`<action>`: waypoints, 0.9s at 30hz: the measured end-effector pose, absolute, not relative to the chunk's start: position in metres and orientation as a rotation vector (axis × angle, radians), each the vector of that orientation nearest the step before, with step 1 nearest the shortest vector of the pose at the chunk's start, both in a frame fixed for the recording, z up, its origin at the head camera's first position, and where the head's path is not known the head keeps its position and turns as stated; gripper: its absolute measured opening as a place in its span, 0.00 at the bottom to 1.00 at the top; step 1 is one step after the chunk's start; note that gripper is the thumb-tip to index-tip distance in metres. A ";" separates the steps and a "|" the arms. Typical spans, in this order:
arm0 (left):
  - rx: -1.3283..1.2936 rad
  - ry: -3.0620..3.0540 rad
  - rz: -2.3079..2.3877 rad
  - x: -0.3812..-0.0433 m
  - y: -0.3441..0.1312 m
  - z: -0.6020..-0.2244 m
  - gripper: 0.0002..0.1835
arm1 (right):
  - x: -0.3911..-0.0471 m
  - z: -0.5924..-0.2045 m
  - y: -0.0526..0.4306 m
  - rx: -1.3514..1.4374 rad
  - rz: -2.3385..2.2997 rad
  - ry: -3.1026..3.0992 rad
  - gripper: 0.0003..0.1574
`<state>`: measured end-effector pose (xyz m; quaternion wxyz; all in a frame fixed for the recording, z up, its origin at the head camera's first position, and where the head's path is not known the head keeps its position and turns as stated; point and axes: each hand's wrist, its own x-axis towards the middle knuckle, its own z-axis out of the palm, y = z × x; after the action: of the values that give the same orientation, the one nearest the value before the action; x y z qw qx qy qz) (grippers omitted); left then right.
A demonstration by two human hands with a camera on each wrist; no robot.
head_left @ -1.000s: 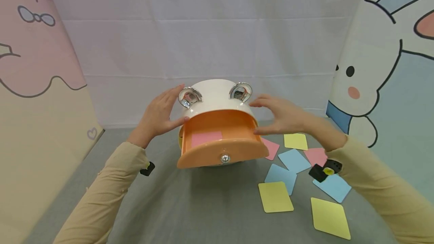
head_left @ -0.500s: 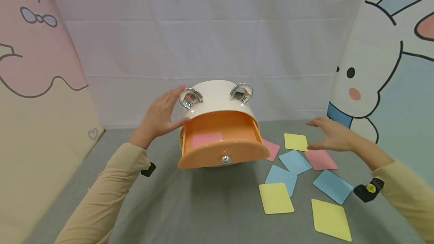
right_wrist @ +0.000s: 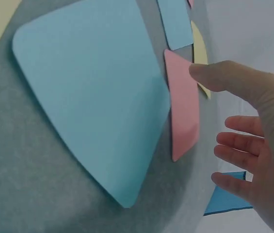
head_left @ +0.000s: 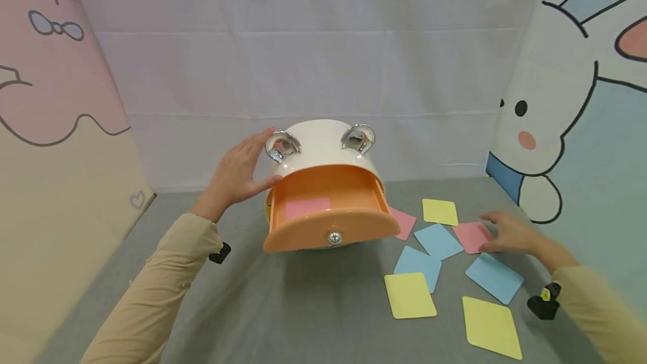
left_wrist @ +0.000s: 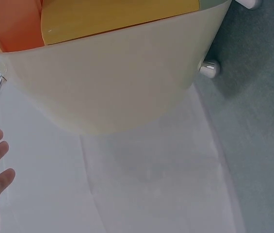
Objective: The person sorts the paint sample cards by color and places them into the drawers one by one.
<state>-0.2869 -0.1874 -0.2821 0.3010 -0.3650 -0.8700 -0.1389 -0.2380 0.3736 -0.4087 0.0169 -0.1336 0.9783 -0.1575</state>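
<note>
A white rounded storage box (head_left: 323, 139) with two chrome ears stands on the grey table, its orange drawer (head_left: 331, 229) pulled out. Inside the drawer lies a pink card (head_left: 307, 207). My left hand (head_left: 232, 173) rests at the box's left side, thumb at the drawer's upper left edge and fingers straight beside the left chrome ear (head_left: 283, 146). Over on the right, my right hand (head_left: 515, 235) is spread low above another pink card (head_left: 470, 236), thumb and fingers apart. In the right wrist view the thumb overlaps the edge of that pink card (right_wrist: 183, 107).
Blue cards (head_left: 494, 278), yellow cards (head_left: 410, 295) and a further pink card (head_left: 404, 223) lie scattered right of the box, some overlapping. A white cloth (head_left: 313, 44) hangs behind, with cartoon-printed panels (head_left: 60, 100) at both sides.
My right hand has left the box's right side, moved right, then come down to the pink card. The left hand, the box and its drawer have stayed put.
</note>
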 end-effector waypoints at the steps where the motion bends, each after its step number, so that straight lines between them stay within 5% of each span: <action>1: -0.967 -2.309 -0.367 -0.287 -0.188 -0.282 0.47 | -0.239 -0.413 0.375 -0.404 -0.499 3.031 0.52; 27: -0.971 -2.308 -0.391 -0.286 -0.187 -0.281 0.46 | -0.249 -0.426 0.377 -0.372 -0.456 2.992 0.51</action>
<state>-0.2857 -0.1874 -0.2808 0.2990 -0.3656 -0.8691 -0.1471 -0.2491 0.3774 -0.4264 0.0462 -0.1220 0.9801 -0.1494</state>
